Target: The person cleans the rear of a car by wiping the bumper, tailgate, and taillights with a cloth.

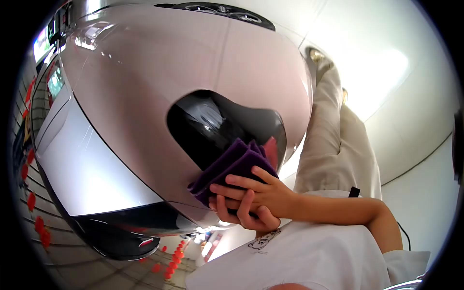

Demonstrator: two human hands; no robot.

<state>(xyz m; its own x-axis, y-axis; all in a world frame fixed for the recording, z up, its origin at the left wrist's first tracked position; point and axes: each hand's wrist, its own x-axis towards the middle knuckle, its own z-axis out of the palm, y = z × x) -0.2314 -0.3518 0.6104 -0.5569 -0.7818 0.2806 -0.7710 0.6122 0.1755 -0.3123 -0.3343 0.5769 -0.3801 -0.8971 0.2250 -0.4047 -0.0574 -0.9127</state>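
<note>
A folded purple cloth (pixel 227 166) is held between my two hands, in front of the lower edge of a glossy dark panel, possibly a lamp (pixel 203 116), on a pinkish-beige car (pixel 130 92). My right hand (pixel 266 193) lies over the near side of the cloth, fingers stretched across it and closed on it. Below it, my left hand (pixel 246 212) has its fingers curled at the bottom of the cloth, partly overlapping the right. Whether the cloth presses on the panel I cannot tell. A reddish patch (pixel 271 151) shows beside the cloth.
The car's wheel (pixel 227 12) is at the top, and a bright silvery window (pixel 96 164) spans the left. A black protruding part (pixel 118 244) is at lower left. Red hanging decorations (pixel 174 263) appear beyond. My beige-trousered legs (pixel 333 140) stand close to the car on the pale floor (pixel 406 121).
</note>
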